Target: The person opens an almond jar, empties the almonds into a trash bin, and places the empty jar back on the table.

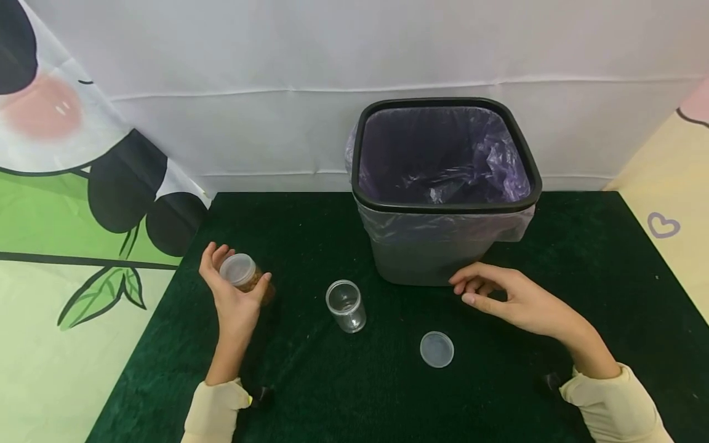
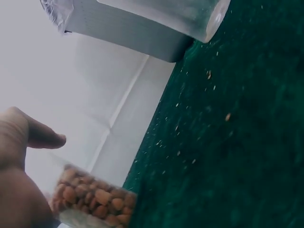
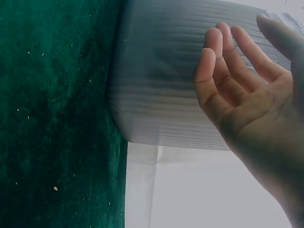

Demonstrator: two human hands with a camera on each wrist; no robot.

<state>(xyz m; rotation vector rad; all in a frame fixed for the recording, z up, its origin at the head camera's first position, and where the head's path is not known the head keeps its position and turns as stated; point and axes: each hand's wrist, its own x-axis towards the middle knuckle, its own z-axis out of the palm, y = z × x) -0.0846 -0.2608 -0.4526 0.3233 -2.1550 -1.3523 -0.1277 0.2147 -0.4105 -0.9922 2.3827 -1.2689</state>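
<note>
A clear jar (image 1: 239, 271) of brown nuts, topped with a whitish lid, stands at the left of the green cloth. My left hand (image 1: 235, 301) is spread around it, fingers on the far side and thumb to the right. In the left wrist view the thumb (image 2: 47, 137) is apart from the nut jar (image 2: 97, 199); finger contact is hidden. An uncapped clear jar (image 1: 346, 306) stands in the middle, its loose lid (image 1: 437, 349) lying to the right. My right hand (image 1: 498, 295), holding nothing, hovers by the bin's lower front, fingers loosely bent.
At the back stands a grey bin (image 1: 426, 252) with a black rim and a purplish plastic liner (image 1: 501, 160). A white sheet (image 1: 277, 135) hangs behind the green cloth (image 1: 343, 394). Small crumbs (image 2: 228, 117) dot the cloth.
</note>
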